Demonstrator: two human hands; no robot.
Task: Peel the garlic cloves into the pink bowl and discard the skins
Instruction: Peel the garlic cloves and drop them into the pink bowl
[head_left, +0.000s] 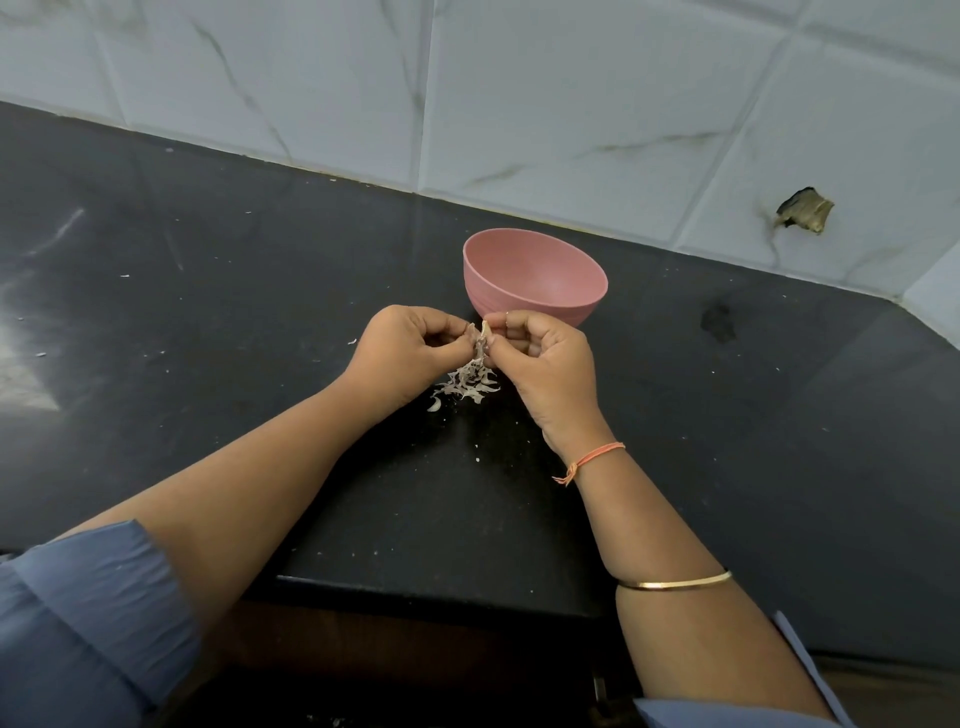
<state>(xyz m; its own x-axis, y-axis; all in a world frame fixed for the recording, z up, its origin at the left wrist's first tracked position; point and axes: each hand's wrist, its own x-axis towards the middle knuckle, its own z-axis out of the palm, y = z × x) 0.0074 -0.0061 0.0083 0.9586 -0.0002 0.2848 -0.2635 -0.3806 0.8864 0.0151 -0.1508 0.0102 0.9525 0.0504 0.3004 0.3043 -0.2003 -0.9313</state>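
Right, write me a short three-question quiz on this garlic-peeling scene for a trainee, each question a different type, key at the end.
1. True or false: the left hand and the right hand both pinch the garlic clove.
2. Fill the gap (before/beyond): seen from the person, the pink bowl stands on the counter ___ the hands.
3. Pick one: the pile of skins lies A) in the pink bowl, B) on the counter below the hands, C) beyond the pink bowl.
Key: 1 true; 2 beyond; 3 B.
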